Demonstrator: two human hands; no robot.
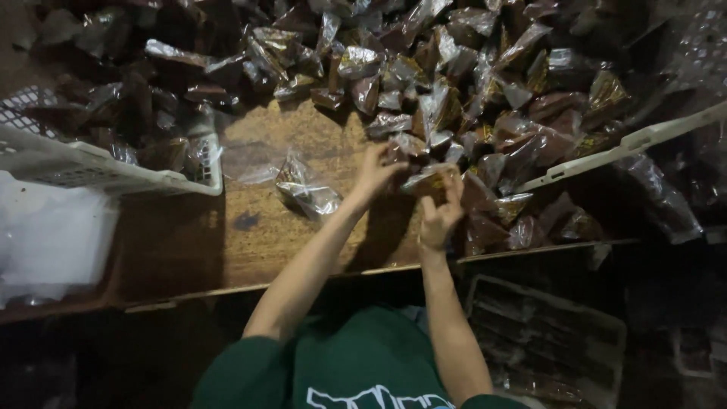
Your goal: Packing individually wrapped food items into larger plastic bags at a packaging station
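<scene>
Dim light falls on a worn wooden tabletop (257,235) that I look down on from above. Across its far side and right spreads a heap of small packets (469,91), shiny clear wrap over dark brown contents, some with gold-yellow patches; I cannot make out any labels. At the left sits a white lattice basket (113,173) holding more dark packets. A few clear, empty-looking wrappers (303,193) lie on the bare wood just left of the hands.

My left hand (376,173) and right hand (441,213) meet at the near edge of the heap. Both are closed on one packet (430,180), fingers pinching it between them. Its long axis runs roughly left to right, tilted slightly up toward the right. Green sleeves (356,363) show at the near edge.
</scene>
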